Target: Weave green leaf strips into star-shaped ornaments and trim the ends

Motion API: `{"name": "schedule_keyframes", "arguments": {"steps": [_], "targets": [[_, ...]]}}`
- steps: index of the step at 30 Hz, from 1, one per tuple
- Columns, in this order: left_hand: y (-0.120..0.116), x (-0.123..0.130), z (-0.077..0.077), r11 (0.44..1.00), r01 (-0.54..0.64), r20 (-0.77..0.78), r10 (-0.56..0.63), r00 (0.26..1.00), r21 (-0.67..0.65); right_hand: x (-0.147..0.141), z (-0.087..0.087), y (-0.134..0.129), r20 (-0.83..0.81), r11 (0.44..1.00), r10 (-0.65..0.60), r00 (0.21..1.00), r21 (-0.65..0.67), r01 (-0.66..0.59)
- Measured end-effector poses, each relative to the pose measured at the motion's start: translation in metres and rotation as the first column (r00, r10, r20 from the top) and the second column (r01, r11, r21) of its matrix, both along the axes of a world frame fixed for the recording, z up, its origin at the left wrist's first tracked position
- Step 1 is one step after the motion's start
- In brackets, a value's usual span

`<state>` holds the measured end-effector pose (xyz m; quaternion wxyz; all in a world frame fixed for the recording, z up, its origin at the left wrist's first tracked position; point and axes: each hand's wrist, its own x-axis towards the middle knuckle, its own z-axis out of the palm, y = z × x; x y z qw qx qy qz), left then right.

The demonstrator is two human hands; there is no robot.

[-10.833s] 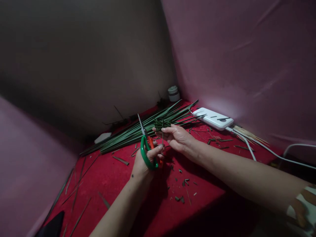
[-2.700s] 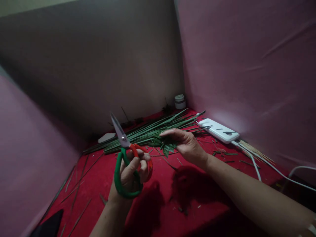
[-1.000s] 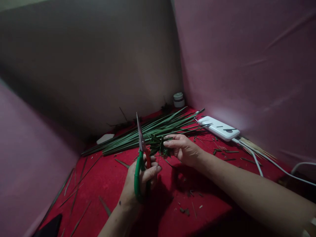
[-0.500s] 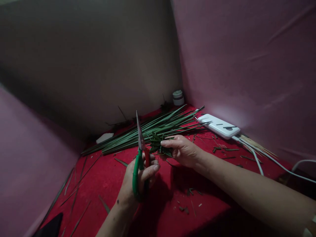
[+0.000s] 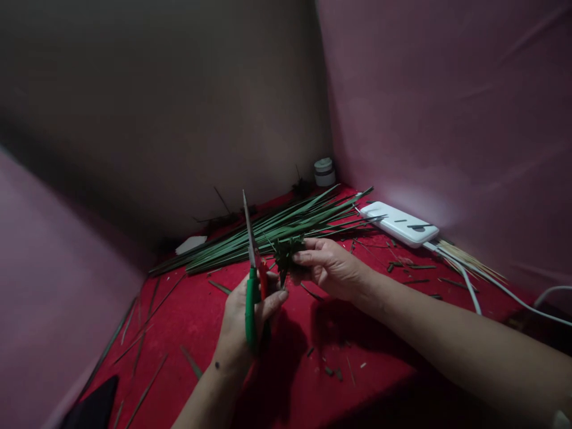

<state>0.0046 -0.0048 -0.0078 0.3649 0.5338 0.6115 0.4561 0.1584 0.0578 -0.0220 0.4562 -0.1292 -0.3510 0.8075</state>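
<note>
My left hand (image 5: 248, 319) is closed around a pair of scissors (image 5: 252, 292) with green and red handles; their closed blades point up and away. In my right hand (image 5: 333, 265) a dark green folded-leaf piece (image 5: 286, 253), shaped like a small flower, is pinched between thumb and fingers. Its narrow lower end reaches down to the thumb and fingertips of my left hand, and I cannot tell whether they grip it. Just behind the hands lies a bundle of long green leaf strips (image 5: 263, 229).
A white power bank (image 5: 400, 225) with a white cable (image 5: 496, 292) and thin sticks (image 5: 478, 265) lies to the right. A small white jar (image 5: 324, 173) stands in the far corner. Leaf scraps (image 5: 333, 372) litter the red cloth (image 5: 179, 322). Pink walls (image 5: 447, 107) rise beside it.
The folded-leaf piece has been turned in my right hand, and its narrow end now points down toward my left fingers. The scissors have tilted slightly. The view has shifted a little.
</note>
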Motion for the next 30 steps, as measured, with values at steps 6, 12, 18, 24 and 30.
{"name": "schedule_keyframes", "arguments": {"steps": [6,12,18,24,30], "targets": [[0.003,-0.005,-0.004,0.996,0.045,0.125,-0.035,0.991,-0.077,0.012,0.004,0.012,-0.091,0.991,-0.103,0.99,-0.097,0.094],[0.007,-0.013,-0.011,0.995,0.089,0.229,-0.076,0.97,-0.044,0.025,0.011,0.024,-0.137,0.952,-0.199,0.97,-0.26,0.159],[0.012,-0.018,-0.019,0.998,0.053,0.305,-0.042,0.951,-0.029,0.028,0.009,0.03,-0.152,0.925,-0.229,0.961,-0.341,0.166],[0.012,-0.017,-0.021,0.996,0.092,0.351,-0.078,0.933,-0.022,0.029,0.006,0.033,-0.166,0.922,-0.213,0.963,-0.361,0.141],[0.011,-0.016,-0.02,0.995,0.096,0.337,-0.078,0.938,-0.038,0.03,0.006,0.033,-0.2,0.924,-0.175,0.964,-0.371,0.091]]}}
